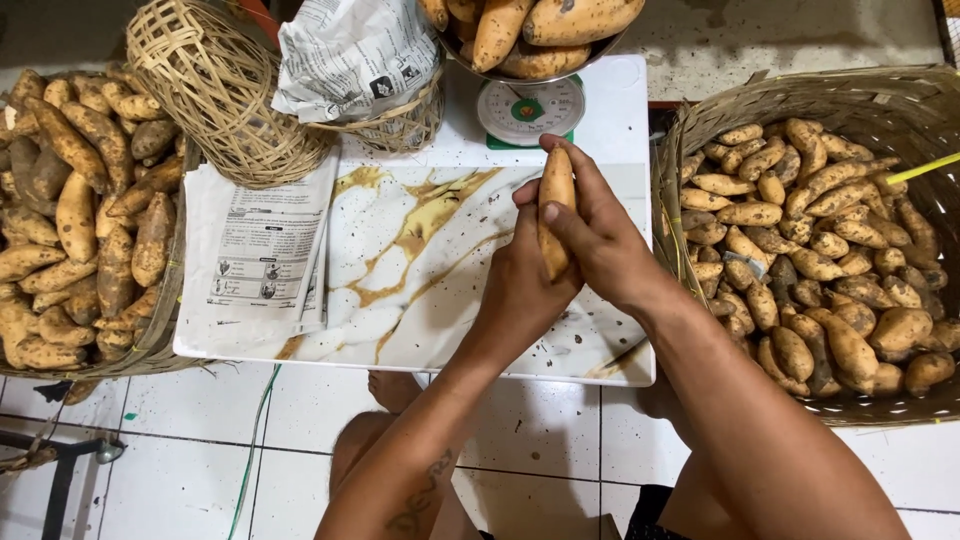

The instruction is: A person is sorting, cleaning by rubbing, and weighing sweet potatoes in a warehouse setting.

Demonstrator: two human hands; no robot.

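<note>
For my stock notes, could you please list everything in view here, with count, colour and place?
held sweet potato: one, tan, between both hands
right basket: one, woven, full of small sweet potatoes
left basket: one, woven, holds larger sweet potatoes
scale: one, white and green dial, top centre, bowl of sweet potatoes above
empty baskets: two, pale, upper left, one newspaper-lined
newspaper: folded, on board
marble board: one, white and gold
left hand: grip on potato
right hand: grip on potato

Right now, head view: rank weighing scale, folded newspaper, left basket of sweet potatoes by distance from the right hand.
From the right hand:
1. Weighing scale, just above it at the board's far edge.
2. Folded newspaper, left on the board.
3. Left basket of sweet potatoes, far left, past the board.
</note>
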